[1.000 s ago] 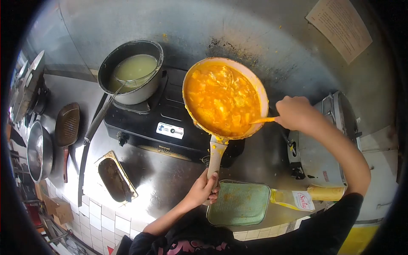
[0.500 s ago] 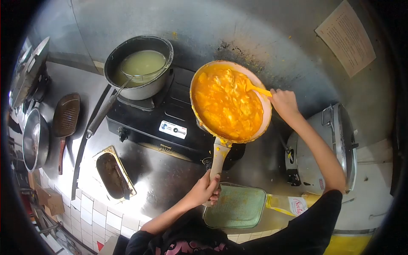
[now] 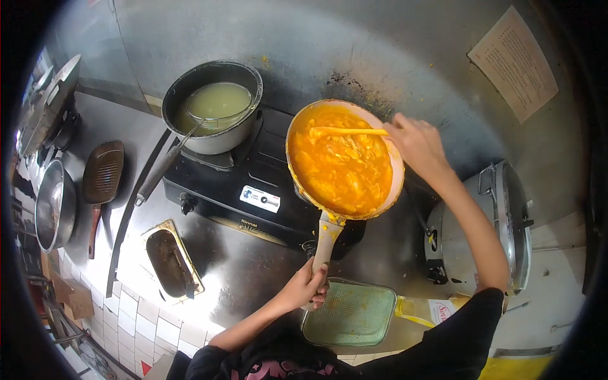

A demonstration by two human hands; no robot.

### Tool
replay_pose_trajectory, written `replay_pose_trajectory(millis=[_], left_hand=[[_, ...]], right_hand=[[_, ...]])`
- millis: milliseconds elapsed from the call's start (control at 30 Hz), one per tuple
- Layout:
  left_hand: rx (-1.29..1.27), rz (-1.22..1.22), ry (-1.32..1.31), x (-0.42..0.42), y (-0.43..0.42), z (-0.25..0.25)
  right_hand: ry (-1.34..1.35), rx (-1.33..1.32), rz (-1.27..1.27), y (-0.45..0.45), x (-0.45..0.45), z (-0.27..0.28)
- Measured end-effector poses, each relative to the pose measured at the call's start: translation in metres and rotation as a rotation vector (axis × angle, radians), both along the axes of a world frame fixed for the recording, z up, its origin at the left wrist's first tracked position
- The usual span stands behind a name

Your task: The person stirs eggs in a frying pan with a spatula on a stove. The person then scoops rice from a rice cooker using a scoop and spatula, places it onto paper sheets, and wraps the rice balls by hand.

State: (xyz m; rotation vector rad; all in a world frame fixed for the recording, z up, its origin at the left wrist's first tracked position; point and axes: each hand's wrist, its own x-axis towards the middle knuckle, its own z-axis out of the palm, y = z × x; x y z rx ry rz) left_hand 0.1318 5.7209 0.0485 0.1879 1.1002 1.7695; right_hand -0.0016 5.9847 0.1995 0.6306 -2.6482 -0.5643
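Pan (image 3: 396, 172): from my distant seat I see it over the right side of the stove (image 3: 266, 171); whether it rests there or is lifted, I cannot tell
Mixture (image 3: 342, 180): orange, wet and lumpy, it covers the bottom of the pan
Spatula (image 3: 351, 132): also orange, it lies across the mixture, with its far end in it
Right hand (image 3: 415, 142): closed on the spatula, beyond the back right corner of the stove
Left hand (image 3: 303, 290): wrapped around the pan handle (image 3: 327, 234), in front of the stove
Stirring: I judge that this is the step in hand, because the mixture looks to me unevenly set
Next stroke: in my opinion it calls for a steady left grip, and for a low sweep which does not spill
Pot (image 3: 221, 140): on the left side of the stove, with pale green liquid and a wire strainer (image 3: 161, 170) leaning in it
Green tray (image 3: 351, 313): in front of the stove
Large steel pot (image 3: 465, 234): to the right of the stove
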Motion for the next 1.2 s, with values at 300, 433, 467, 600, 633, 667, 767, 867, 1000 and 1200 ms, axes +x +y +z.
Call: replay_pose_trajectory(millis=[300,433,467,600,633,667,767,867,1000,1200], left_hand=[[0.020,0.033,0.009,0.003,0.003,-0.007],[-0.004,0.024,-0.003,0.002,0.000,-0.003],[-0.006,0.020,0.004,0.002,0.000,-0.004],[-0.011,0.022,-0.020,0.001,0.000,-0.001],[-0.031,0.010,0.013,0.001,0.000,-0.002],[-0.052,0.000,0.045,0.002,-0.001,-0.002],[-0.052,-0.007,0.027,0.002,-0.002,-0.007],[-0.052,-0.004,0.065,0.001,-0.002,-0.013],[-0.069,-0.030,0.042,-0.004,-0.007,-0.004],[-0.057,-0.027,0.106,-0.003,-0.006,-0.011]], right_hand=[[-0.041,0.018,-0.611,0.032,0.052,0.036],[-0.046,0.083,-0.682,0.030,0.068,0.001],[-0.039,0.099,-0.707,0.025,0.068,-0.009],[-0.029,0.111,-0.702,0.035,0.050,-0.044],[-0.029,0.105,-0.691,0.038,0.043,-0.051],[-0.030,0.103,-0.683,0.038,0.036,-0.055],[0.015,0.079,-0.644,0.036,0.014,-0.065],[0.055,0.050,-0.588,0.039,-0.003,-0.074],[0.062,-0.036,-0.445,0.049,-0.020,-0.085],[0.011,-0.222,-0.197,0.067,-0.051,-0.086]])
